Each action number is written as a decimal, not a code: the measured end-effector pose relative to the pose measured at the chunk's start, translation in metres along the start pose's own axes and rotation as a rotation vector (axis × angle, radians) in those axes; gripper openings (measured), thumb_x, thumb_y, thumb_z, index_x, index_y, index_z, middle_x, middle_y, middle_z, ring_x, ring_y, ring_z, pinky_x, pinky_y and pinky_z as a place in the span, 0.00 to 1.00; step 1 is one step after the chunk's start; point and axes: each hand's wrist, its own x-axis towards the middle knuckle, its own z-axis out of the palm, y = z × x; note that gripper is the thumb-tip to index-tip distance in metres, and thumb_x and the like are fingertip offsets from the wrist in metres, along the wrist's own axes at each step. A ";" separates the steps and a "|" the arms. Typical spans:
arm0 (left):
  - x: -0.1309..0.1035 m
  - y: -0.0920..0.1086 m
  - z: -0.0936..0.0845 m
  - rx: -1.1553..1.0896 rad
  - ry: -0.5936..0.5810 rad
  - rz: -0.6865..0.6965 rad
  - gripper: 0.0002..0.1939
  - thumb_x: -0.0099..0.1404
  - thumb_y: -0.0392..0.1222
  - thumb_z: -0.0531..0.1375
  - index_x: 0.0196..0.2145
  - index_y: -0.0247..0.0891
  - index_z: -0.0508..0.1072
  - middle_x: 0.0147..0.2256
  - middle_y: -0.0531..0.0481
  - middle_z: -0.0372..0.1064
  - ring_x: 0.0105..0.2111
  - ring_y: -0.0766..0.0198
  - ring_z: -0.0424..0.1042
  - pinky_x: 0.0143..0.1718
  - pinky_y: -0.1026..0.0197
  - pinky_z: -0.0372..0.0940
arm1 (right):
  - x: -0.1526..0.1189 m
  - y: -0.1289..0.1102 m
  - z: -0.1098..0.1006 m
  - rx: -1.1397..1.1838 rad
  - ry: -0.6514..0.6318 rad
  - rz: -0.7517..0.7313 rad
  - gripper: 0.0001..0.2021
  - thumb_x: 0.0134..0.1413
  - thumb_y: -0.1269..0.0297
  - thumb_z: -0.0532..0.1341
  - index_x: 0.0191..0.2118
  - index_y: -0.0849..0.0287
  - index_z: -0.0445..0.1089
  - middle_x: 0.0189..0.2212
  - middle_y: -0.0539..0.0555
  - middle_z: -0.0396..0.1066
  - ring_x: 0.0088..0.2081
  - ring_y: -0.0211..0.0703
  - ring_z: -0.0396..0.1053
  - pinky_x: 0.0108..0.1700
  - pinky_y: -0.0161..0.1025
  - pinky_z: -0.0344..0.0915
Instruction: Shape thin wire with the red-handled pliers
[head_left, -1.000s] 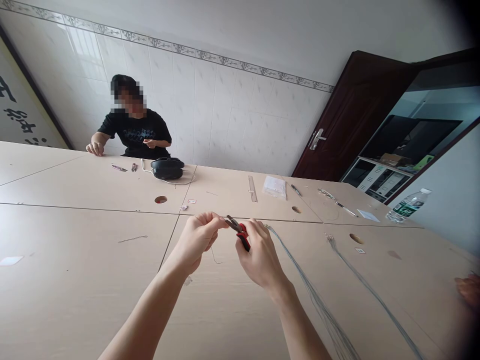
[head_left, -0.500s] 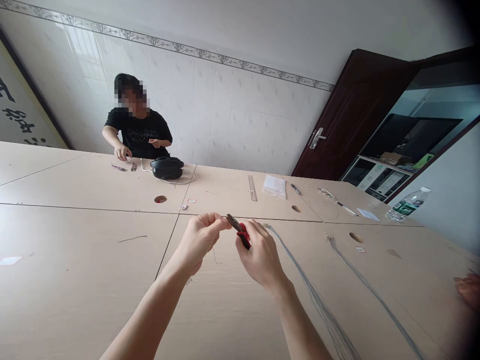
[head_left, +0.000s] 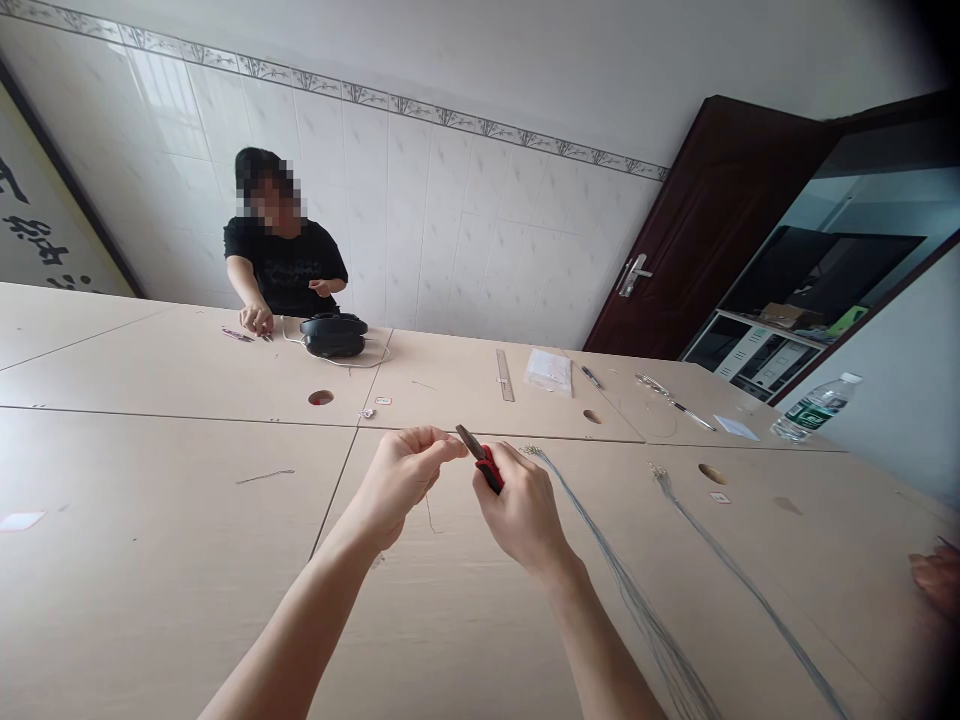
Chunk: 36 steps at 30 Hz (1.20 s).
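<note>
My right hand [head_left: 525,505] is closed round the red and black handles of a pair of pliers [head_left: 472,442], whose dark jaws point up and left. Just left of the jaws, my left hand [head_left: 405,480] pinches a thin wire, and a loose end of the wire [head_left: 430,512] hangs below the palm. What lies between the fingertips is too small to make out. Right of my hands, a bundle of grey cords [head_left: 600,545] with small metal ends runs toward me. A second cord bundle [head_left: 739,575] lies farther right.
Across the table [head_left: 165,590] a person [head_left: 285,265] sits behind a black case [head_left: 334,336] with a white cable. Toward the far side lie a ruler [head_left: 503,376], a plastic bag [head_left: 548,372] and pens. A water bottle [head_left: 817,408] stands at right. Another strand [head_left: 265,476] lies at left.
The pliers' jaws have shifted slightly right and up, a little away from my left fingertips. Across the table, the person's hand has moved right onto a small item.
</note>
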 end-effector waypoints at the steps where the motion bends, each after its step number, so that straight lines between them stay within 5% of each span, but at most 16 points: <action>1: 0.000 0.000 0.000 0.003 -0.002 -0.001 0.11 0.57 0.45 0.62 0.23 0.37 0.69 0.17 0.61 0.40 0.20 0.70 0.38 0.22 0.63 0.36 | 0.000 0.000 0.000 -0.005 0.003 0.003 0.06 0.54 0.72 0.52 0.33 0.57 0.64 0.26 0.50 0.69 0.26 0.40 0.64 0.28 0.35 0.56; 11: 0.000 0.000 0.001 0.025 -0.003 0.009 0.08 0.56 0.41 0.57 0.29 0.36 0.74 0.17 0.62 0.41 0.20 0.71 0.37 0.22 0.63 0.36 | 0.002 0.001 -0.001 -0.028 0.020 0.029 0.08 0.52 0.75 0.53 0.35 0.57 0.66 0.30 0.51 0.72 0.30 0.43 0.68 0.31 0.36 0.58; 27: 0.005 -0.007 0.009 0.220 0.085 0.096 0.08 0.53 0.39 0.53 0.23 0.37 0.70 0.16 0.60 0.42 0.17 0.72 0.41 0.18 0.66 0.39 | 0.001 0.004 0.002 -0.115 0.035 0.000 0.09 0.50 0.77 0.53 0.34 0.56 0.67 0.30 0.51 0.72 0.30 0.43 0.66 0.31 0.36 0.56; 36: 0.002 -0.004 0.007 0.316 0.032 0.116 0.15 0.56 0.38 0.50 0.32 0.36 0.76 0.16 0.61 0.44 0.17 0.71 0.42 0.16 0.67 0.42 | 0.001 0.010 0.004 -0.119 0.114 -0.002 0.08 0.52 0.75 0.53 0.34 0.57 0.67 0.29 0.51 0.72 0.30 0.42 0.66 0.31 0.35 0.57</action>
